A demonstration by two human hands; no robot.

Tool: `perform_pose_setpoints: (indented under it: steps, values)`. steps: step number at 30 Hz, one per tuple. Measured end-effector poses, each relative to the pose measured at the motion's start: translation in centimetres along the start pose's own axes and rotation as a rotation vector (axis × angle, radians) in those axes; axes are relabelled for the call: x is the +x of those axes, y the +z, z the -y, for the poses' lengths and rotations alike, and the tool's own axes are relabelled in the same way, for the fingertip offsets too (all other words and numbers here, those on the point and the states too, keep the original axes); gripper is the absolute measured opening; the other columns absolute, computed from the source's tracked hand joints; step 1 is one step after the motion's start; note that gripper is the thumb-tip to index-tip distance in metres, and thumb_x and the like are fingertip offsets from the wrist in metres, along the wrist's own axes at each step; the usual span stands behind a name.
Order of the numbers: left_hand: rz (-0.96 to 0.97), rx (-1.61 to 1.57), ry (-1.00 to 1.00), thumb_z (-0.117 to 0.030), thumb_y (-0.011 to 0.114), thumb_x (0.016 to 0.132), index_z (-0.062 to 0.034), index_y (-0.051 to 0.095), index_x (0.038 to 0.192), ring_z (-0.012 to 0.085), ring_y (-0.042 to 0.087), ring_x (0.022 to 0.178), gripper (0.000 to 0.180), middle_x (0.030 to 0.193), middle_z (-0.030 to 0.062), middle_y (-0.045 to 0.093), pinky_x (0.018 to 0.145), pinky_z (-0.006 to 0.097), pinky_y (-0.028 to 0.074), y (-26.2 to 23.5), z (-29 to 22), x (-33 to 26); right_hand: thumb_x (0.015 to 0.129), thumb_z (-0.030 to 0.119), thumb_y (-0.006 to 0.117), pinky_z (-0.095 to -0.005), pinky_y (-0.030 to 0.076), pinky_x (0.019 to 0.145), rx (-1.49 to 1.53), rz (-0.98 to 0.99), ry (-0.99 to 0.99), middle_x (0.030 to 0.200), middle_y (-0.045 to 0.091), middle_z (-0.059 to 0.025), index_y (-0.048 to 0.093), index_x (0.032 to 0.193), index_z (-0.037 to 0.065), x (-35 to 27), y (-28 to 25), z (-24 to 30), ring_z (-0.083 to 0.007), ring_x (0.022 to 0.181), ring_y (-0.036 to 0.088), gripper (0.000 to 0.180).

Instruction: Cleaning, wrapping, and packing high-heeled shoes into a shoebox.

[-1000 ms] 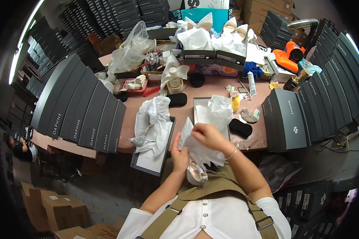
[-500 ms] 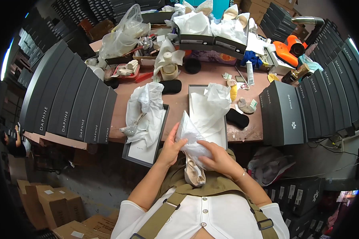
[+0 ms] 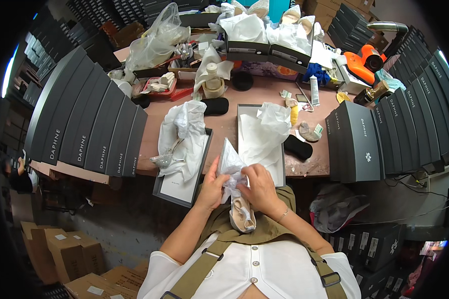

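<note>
Head view: silver shoe point(image 3: 243, 219) over the lap, one end wrapped in white tissue point(image 3: 230, 158). Left hand point(image 3: 212, 188) clamps the wrapped end, thumb on top; right hand point(image 3: 261, 187) has fingers bunched on the tissue. Left box point(image 3: 203, 160), overhanging the table point(image 3: 224, 125), holds paper and another shoe point(image 3: 162, 160); right box point(image 3: 239, 119) holds crumpled paper point(image 3: 272, 122).

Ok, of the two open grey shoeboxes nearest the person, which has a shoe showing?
The left dark-grey cardboard shoebox: a glittery silver shoe lies on its crumpled white tissue paper. In the right dark-grey shoebox, only white paper shows.
</note>
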State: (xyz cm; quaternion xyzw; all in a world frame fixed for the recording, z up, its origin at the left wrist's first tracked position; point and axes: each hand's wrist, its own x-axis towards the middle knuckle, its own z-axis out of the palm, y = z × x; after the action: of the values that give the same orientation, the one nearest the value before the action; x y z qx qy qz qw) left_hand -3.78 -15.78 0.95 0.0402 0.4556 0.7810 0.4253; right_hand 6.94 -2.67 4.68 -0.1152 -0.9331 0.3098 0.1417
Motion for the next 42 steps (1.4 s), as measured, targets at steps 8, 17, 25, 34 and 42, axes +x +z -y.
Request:
perform_pose_setpoints:
  steps: [8, 17, 25, 34, 42]
  values:
    - [-0.007, 0.036, 0.044, 0.002, 0.052, 0.084, -0.0015, 0.018, 0.147, 0.0186, 0.044, 0.123, 0.071, 0.136, 0.0122, 0.043, 0.103, 0.031, 0.036, 2.0, -0.4, 0.3, 0.071, 0.005, 0.067, -0.0435, 0.049, 0.061, 0.016, -0.189, -0.045, 0.086, 0.060, -0.0156, 0.049, 0.107, 0.005, 2.8, 2.9, -2.8, -0.0356, 0.071, 0.061, 0.040]
    - [-0.294, 0.949, 0.575, 0.002, 0.060, 0.074, 0.0081, 0.040, 0.134, 0.0323, 0.061, 0.105, 0.063, 0.111, 0.0200, 0.062, 0.092, 0.035, 0.046, 3.2, 0.7, -0.9, 0.073, -0.007, 0.050, -0.0444, 0.047, 0.080, 0.327, -0.144, -0.041, 0.103, 0.051, -0.0246, 0.042, 0.127, 0.000, 1.0, 0.5, -1.3, -0.0436, 0.092, 0.054, 0.055]
    - [-0.200, 0.367, 0.581, 0.004, 0.055, 0.081, 0.0055, 0.046, 0.131, 0.0180, 0.058, 0.103, 0.051, 0.113, 0.0126, 0.062, 0.091, 0.030, 0.045, 5.1, 2.1, 0.2, 0.074, -0.008, 0.050, -0.0452, 0.048, 0.080, 0.258, -0.161, -0.069, 0.108, 0.049, -0.0242, 0.040, 0.130, 0.000, 0.2, -0.4, -1.8, -0.0437, 0.092, 0.055, 0.058]
    - [-0.293, 0.272, 0.597, 0.007, 0.052, 0.080, 0.0058, 0.050, 0.126, 0.0141, 0.057, 0.101, 0.047, 0.111, 0.0090, 0.062, 0.090, 0.027, 0.045, 3.9, 3.8, 1.8, 0.075, -0.008, 0.050, -0.0437, 0.047, 0.082, 0.249, -0.111, -0.021, 0.110, 0.048, -0.0237, 0.040, 0.132, 0.000, -0.2, -0.2, -0.8, -0.0424, 0.094, 0.055, 0.059]
    - [-0.295, 0.146, 0.379, 0.006, 0.054, 0.081, 0.0004, 0.053, 0.120, 0.0127, 0.055, 0.098, 0.040, 0.109, 0.0047, 0.058, 0.086, 0.026, 0.046, 3.1, 4.4, 2.1, 0.073, -0.010, 0.047, -0.0423, 0.044, 0.087, 0.308, -0.081, 0.013, 0.109, 0.049, -0.0247, 0.042, 0.130, -0.002, 0.9, -0.1, -0.4, -0.0422, 0.097, 0.051, 0.057]
